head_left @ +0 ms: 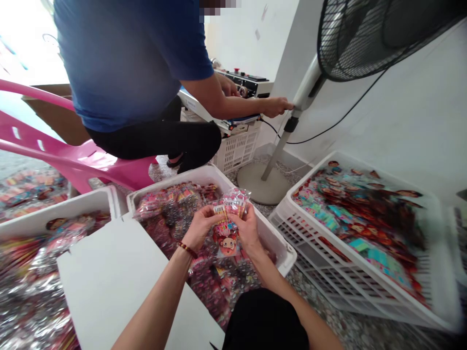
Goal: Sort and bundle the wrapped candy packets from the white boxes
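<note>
My left hand (200, 226) and my right hand (248, 227) both grip a small clear plastic packet (226, 240), one on each side. A cartoon face and colourful lettering are printed on its front. Crinkled clear film sticks up at its top, between my fingers; the exact contents are hard to make out. Below my hands lies a white plastic bin (288, 255) filled with similar shiny packets (164, 204). A beaded bracelet circles my left wrist.
A white board (120, 277) lies left of my arms, beside another packet-filled bin (91, 198). To the right stands a crate (328, 272) of printed packets. Ahead are a standing fan (280, 146), a co-worker in a blue shirt (134, 63), a pink chair (80, 158) and a machine (251, 85).
</note>
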Available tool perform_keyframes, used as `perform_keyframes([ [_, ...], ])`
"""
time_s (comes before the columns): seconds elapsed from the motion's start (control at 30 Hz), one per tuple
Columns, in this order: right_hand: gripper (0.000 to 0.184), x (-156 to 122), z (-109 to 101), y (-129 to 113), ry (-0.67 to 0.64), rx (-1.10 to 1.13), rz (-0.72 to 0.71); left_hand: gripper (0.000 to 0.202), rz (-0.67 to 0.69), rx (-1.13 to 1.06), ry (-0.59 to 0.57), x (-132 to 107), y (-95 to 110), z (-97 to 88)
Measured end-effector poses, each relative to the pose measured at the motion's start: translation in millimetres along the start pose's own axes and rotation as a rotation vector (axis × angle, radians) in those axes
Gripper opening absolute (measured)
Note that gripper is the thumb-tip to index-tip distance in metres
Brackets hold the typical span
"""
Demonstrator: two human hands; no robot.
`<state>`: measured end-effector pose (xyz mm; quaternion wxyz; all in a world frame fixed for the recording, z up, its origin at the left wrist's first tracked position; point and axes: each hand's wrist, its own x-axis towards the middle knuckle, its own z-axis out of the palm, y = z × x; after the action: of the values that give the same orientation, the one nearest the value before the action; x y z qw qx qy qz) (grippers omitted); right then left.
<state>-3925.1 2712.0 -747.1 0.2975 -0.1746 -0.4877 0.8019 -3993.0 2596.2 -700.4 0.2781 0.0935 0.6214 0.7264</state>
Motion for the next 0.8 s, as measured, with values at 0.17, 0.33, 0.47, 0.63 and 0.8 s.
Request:
perform_keyframes([
  [0.17, 0.047, 1, -2, 5, -0.032, -0.014, -0.002, 0.035, 0.077, 0.095, 0.092, 0, 1, 1.7],
  [0.33, 0.044, 1, 1, -3, -0.062, 0.010, 0.034, 0.033, 0.071, 0.113, 0.091, -2, 10, 4.2],
  [0.47, 0.041, -1, 0, -3, 0.037, 0.007, -0.001, 0.039, -0.013, -0.003, 0.080, -3, 7, 6.0],
  [0.63, 0.041, -1, -4, 3, 0.061, -0.013, -0.026, 0.037, -0.075, 0.063, 0.060, -4, -2, 8.2],
  [0.8, 0.043, -1, 0, -5, 0.028, 0.060, 0.014, 0.035, -0.032, 0.032, 0.074, -7, 2, 11.0],
])
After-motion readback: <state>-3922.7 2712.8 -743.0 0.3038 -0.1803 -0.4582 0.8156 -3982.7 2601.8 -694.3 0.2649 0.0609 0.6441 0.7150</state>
